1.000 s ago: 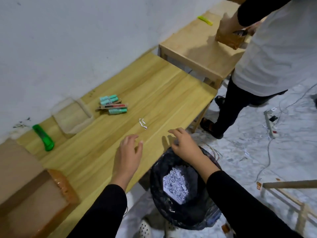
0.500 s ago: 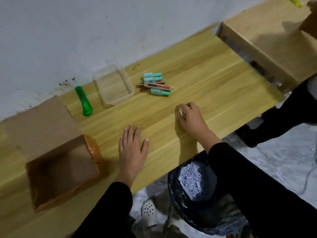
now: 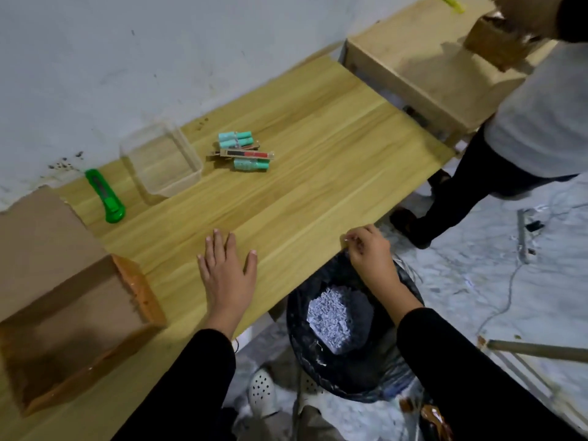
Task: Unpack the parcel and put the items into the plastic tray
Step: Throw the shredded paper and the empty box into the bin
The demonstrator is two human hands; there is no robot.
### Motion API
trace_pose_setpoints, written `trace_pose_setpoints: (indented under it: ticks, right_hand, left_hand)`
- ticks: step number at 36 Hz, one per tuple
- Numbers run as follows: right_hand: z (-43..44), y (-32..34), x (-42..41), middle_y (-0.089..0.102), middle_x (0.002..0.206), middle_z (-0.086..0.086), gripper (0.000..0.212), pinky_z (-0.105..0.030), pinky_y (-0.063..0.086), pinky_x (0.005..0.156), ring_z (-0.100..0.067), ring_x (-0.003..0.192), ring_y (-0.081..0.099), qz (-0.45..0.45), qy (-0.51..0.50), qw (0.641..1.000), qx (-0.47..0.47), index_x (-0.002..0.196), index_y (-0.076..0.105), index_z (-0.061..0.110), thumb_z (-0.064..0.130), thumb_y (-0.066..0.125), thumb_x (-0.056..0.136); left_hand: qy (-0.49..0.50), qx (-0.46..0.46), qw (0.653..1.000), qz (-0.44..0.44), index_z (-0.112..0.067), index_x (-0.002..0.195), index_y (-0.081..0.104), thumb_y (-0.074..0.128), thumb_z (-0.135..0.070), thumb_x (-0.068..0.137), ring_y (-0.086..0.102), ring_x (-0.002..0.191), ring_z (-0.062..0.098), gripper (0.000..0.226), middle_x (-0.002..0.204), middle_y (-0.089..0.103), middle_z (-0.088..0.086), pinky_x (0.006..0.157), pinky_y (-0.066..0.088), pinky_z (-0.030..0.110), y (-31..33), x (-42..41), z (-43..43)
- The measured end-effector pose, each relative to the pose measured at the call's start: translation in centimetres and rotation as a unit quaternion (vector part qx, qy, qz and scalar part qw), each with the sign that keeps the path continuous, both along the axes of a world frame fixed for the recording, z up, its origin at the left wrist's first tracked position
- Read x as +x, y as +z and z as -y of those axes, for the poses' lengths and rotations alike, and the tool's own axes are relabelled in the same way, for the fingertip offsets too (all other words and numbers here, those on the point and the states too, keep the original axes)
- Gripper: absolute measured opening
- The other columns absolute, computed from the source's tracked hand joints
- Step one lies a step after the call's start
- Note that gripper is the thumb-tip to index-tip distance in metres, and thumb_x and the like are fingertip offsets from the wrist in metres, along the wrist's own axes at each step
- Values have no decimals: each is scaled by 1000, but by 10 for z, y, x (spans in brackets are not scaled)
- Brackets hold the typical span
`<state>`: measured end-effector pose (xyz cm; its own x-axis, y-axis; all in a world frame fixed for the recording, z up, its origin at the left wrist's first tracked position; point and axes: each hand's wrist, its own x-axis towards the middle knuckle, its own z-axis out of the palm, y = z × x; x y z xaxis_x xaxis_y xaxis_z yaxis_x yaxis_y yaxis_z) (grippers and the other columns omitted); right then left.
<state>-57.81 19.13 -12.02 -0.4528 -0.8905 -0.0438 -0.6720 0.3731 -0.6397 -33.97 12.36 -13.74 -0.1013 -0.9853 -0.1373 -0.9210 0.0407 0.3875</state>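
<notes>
The right hand [image 3: 370,253] pinched a tiny scrap at the tabletop [image 3: 318,148] edge, over the bin [image 3: 350,332], prob. to drop it. The left hand [image 3: 227,268] lay flat & open. The plastic tray [image 3: 160,159] was empty w/ items [image 3: 245,151] beside it.

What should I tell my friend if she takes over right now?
Left hand: flat on the table, open, holding nothing.
Right hand: at the table's near edge above the bin, pinching a small white scrap.
The box lies open at the left. The items lie on the table beside the tray.
Done: unpacking, it seems.
Left: drop the scrap, probably into the bin, then put the items into the tray, which looks empty.
</notes>
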Motion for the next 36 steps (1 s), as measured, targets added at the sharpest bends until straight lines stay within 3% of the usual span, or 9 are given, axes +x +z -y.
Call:
trace_pose_setpoints:
  ticks: [4,7,12,17,20,28,32,36]
  right_hand:
    - [-40,-5,-10,51,85,-7,11,-22,34,66,-20,71,48,-4,-77,997,5,90,64,-1,0,54,86]
    - [-61,-12,-10,54,91,-7,17,-14,31,69,-20,77,51,6,-99,994,39,99,64,0,0,53,86]
    - [-77,-9,0,60,115,-15,31,-24,38,86,-28,108,54,14,-78,992,95,117,59,4,5,54,86]
    - [-55,25,13,60,112,-14,30,-24,38,85,-28,107,54,-7,-43,997,63,116,59,4,7,53,86]
    - [-27,51,29,60,115,-13,32,-27,40,87,-27,108,55,-14,5,999,34,118,59,4,6,52,87]
    - [50,97,131,59,118,-6,34,-33,46,95,-20,108,54,48,159,986,-12,123,56,15,17,54,90]
    - [69,97,196,60,115,-8,37,-34,47,95,-20,104,57,86,248,965,19,126,54,17,18,56,89]
    - [74,86,250,58,120,-7,41,-29,44,90,-22,105,58,122,295,946,66,132,47,17,20,52,91]
  left_hand:
    - [-8,-2,1000,-7,-13,146,29,41,-44,95,4,147,23,61,159,12,7,118,1,43,-1,0,-5]
    - [-23,2,1000,-13,-14,147,26,39,-44,96,1,147,22,61,159,9,8,118,0,42,0,4,-7]
    - [-54,15,998,-8,-17,148,24,36,-47,96,2,147,21,61,159,8,6,118,6,41,7,12,-9]
    - [-38,85,994,-64,-16,147,25,40,-48,94,23,142,26,64,157,20,6,114,28,42,30,18,1]
    - [-20,65,992,-102,-16,145,28,39,-46,95,35,136,25,59,151,32,5,108,36,42,58,21,3]
    - [80,-120,967,-210,-12,139,39,37,-34,99,41,129,22,46,140,44,7,103,32,31,122,89,-1]
    - [187,-138,954,-191,-5,134,42,35,-42,97,44,123,30,52,131,48,14,103,36,40,119,149,-10]
    - [305,-141,930,-147,-3,137,39,40,-36,97,40,128,35,52,139,44,20,105,34,46,107,202,-29]
